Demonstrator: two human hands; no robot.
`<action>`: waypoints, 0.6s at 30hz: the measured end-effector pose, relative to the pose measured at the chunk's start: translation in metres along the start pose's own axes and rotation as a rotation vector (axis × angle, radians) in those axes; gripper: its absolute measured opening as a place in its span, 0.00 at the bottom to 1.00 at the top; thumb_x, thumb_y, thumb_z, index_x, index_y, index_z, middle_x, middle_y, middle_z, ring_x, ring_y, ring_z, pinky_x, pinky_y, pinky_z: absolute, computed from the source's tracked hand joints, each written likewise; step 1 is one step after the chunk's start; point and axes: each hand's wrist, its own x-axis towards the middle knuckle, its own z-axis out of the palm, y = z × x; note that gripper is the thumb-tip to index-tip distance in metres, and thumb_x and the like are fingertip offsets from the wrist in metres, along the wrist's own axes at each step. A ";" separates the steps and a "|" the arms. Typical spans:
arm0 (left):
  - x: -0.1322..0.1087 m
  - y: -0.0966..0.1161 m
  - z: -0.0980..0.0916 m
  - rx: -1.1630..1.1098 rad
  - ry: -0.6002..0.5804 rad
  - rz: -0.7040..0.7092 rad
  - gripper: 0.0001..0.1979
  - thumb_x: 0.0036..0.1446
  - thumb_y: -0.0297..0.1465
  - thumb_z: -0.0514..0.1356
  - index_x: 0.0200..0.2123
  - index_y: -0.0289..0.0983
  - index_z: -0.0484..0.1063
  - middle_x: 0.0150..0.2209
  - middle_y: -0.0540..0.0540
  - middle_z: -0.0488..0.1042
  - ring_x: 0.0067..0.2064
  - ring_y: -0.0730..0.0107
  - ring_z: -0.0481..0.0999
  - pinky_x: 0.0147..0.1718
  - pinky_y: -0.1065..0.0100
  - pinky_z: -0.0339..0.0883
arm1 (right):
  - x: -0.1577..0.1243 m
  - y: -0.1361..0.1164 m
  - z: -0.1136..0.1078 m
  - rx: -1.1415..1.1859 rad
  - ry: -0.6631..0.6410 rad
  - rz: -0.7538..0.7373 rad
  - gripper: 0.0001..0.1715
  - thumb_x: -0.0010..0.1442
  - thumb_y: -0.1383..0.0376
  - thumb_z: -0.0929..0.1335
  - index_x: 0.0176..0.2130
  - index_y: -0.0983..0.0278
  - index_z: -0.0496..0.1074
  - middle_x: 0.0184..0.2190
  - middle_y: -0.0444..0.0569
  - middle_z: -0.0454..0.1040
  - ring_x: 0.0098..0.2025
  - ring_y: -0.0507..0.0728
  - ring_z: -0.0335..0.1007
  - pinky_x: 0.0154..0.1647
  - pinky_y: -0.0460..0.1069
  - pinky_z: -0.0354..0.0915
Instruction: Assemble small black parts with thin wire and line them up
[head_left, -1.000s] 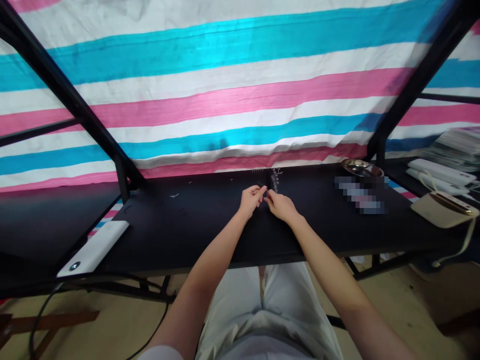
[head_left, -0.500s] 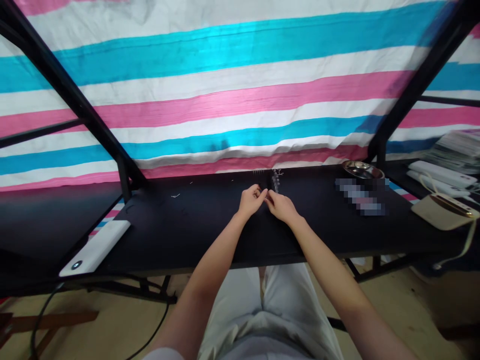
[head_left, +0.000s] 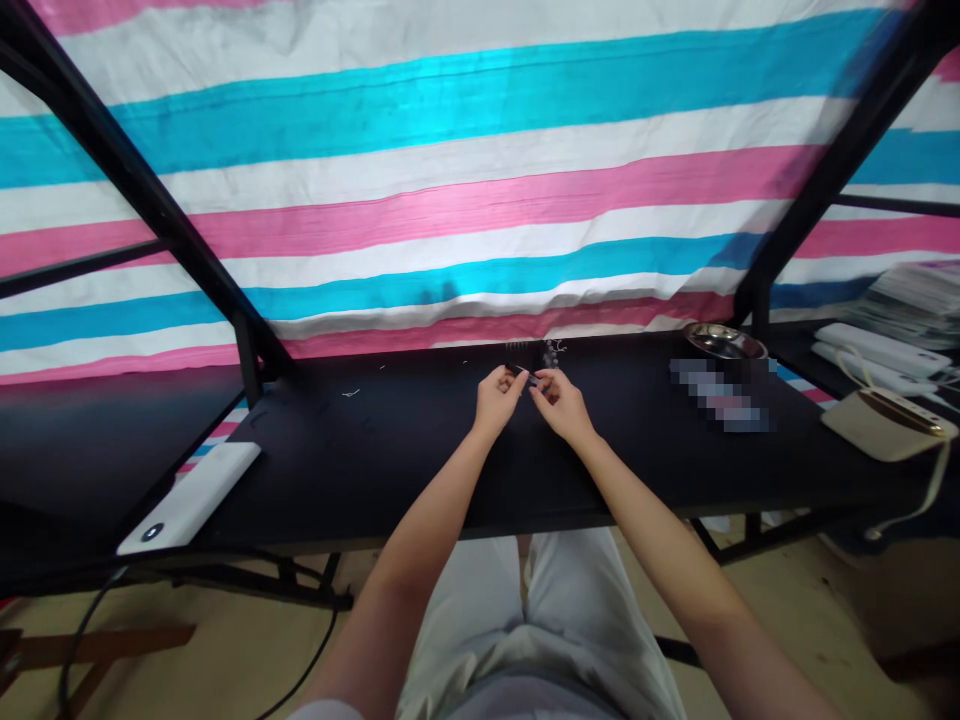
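My left hand (head_left: 495,398) and my right hand (head_left: 559,402) meet fingertip to fingertip above the far middle of a black table (head_left: 390,460). Both pinch a small dark object (head_left: 525,376), too small to name, held between them. Just beyond the fingers, a cluster of small pale beads or parts (head_left: 553,350) lies on the table near its back edge. My forearms reach in from the bottom of the view over my white trousers.
A metal bowl (head_left: 724,340) sits at the back right beside a blurred patch. A white power bank (head_left: 191,495) lies at the left edge, a beige device (head_left: 885,425) with cord at the right. Black frame posts (head_left: 244,350) rise before a striped sheet.
Both hands have lifted slightly and moved a little farther from me; the fingers stay pinched together on the small object.
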 end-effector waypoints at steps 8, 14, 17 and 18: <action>-0.002 0.005 0.001 -0.091 -0.030 -0.030 0.17 0.47 0.42 0.62 0.33 0.33 0.72 0.21 0.50 0.69 0.19 0.81 0.63 0.18 0.76 0.57 | -0.002 0.001 0.000 -0.033 -0.008 -0.069 0.18 0.54 0.64 0.64 0.46 0.62 0.62 0.29 0.43 0.66 0.21 0.48 0.61 0.27 0.46 0.63; -0.003 0.003 0.001 -0.087 -0.056 -0.035 0.16 0.48 0.40 0.62 0.33 0.33 0.72 0.22 0.50 0.69 0.20 0.80 0.64 0.18 0.76 0.58 | -0.004 0.002 0.000 -0.040 -0.015 -0.103 0.19 0.54 0.65 0.64 0.47 0.62 0.62 0.30 0.44 0.65 0.22 0.48 0.61 0.27 0.46 0.63; -0.003 0.001 0.001 -0.091 -0.070 -0.032 0.16 0.47 0.40 0.62 0.33 0.32 0.72 0.21 0.51 0.68 0.20 0.81 0.64 0.18 0.77 0.58 | -0.004 0.003 0.000 -0.033 -0.020 -0.109 0.19 0.54 0.66 0.64 0.47 0.61 0.62 0.30 0.44 0.65 0.22 0.48 0.60 0.27 0.46 0.63; -0.002 0.000 0.001 -0.092 -0.074 -0.031 0.16 0.47 0.40 0.62 0.34 0.32 0.72 0.21 0.51 0.68 0.20 0.81 0.64 0.18 0.77 0.58 | -0.004 0.003 0.000 -0.030 -0.023 -0.110 0.19 0.54 0.66 0.64 0.47 0.61 0.62 0.30 0.44 0.65 0.22 0.48 0.60 0.27 0.46 0.63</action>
